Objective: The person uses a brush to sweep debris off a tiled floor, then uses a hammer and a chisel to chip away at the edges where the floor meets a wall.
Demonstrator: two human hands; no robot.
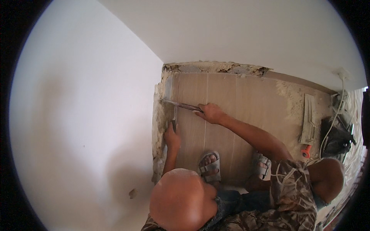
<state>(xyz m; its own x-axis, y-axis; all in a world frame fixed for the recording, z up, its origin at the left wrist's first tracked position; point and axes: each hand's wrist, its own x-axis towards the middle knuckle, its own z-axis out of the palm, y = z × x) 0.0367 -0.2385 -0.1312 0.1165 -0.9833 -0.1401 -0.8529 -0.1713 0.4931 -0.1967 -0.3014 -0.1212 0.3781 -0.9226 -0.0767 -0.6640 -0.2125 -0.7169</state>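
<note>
My right hand (212, 113) is closed round the end of a long tool with a brown handle (187, 106). Its pale, narrow far end reaches the broken base of the left wall, but the exact kind of head is too small to tell. Lower down, close to the same wall, my left hand (172, 135) grips a short black-handled tool (174, 125). A thin light part points up from it, crossing beneath or beside the longer tool. Bare, crumbling plaster (158, 127) runs along the foot of the left wall.
Broken masonry (219, 68) continues along the back wall's foot. Wood-look floor tiles (221, 90) lie under my sandalled feet (210, 166). At right are a flat trowel (308, 119), an orange-red tool (305, 151), a black bag (336, 136) and a white cable (334, 123) from a wall socket.
</note>
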